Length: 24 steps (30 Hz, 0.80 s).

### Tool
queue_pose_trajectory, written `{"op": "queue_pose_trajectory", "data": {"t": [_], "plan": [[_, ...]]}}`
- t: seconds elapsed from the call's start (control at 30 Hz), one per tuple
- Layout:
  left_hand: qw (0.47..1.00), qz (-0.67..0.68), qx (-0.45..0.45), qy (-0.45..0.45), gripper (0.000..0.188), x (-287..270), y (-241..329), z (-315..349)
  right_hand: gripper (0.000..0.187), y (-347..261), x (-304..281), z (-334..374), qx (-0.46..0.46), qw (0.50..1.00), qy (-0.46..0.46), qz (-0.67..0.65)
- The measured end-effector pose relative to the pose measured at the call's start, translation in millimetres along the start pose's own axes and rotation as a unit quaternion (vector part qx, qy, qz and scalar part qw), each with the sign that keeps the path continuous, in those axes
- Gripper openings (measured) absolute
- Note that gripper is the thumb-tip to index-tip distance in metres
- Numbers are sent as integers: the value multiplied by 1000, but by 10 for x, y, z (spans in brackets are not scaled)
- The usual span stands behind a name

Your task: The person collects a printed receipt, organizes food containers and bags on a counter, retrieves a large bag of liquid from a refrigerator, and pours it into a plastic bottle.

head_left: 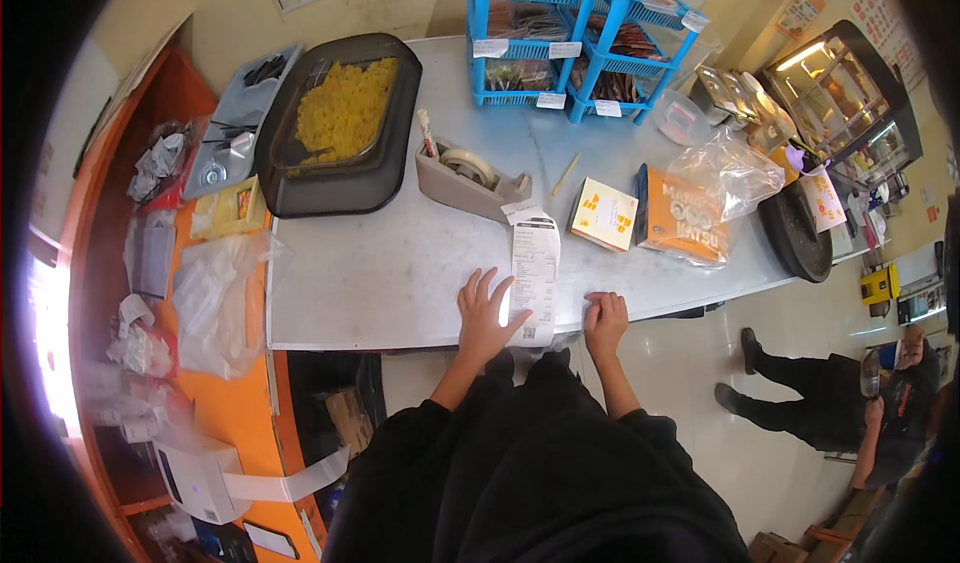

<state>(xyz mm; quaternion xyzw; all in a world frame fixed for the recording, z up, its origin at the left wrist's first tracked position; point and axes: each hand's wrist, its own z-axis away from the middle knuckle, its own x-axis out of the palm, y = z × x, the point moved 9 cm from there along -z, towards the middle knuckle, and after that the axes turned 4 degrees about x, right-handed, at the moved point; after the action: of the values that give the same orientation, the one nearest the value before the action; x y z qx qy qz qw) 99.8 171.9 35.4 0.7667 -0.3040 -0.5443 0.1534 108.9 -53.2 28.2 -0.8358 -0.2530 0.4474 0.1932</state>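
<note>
The left hand (484, 321) is being held palm down, its fingers being spread and its thumb being pointed right. Farther right, the right hand (606, 325) is being held loosely curled. Both forearms (616, 388) are being extended from the near side.

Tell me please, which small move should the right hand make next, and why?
Probably slide the right hand inward to steady the receipt: the left hand's thumb overlaps its left edge, while the right hand, fingers curled, lies apart from its right edge.
</note>
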Motion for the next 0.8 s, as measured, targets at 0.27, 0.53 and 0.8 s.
{"op": "queue_pose_trajectory", "data": {"t": [0.27, 0.53, 0.8], "plan": [[999, 24, -10, 39, 44, -23, -52, 47, 12, 32, -10, 2, 10, 1000, -10, -14], [990, 59, -38, 123, 34, -66, -206, 38, 12, -3, -53, -29, -2, 999, -25, -35], [974, 88, -97, 184, 34, -118, -177, -77, 12, 65, -40, -84, 25, 987, -117, -105]]}}
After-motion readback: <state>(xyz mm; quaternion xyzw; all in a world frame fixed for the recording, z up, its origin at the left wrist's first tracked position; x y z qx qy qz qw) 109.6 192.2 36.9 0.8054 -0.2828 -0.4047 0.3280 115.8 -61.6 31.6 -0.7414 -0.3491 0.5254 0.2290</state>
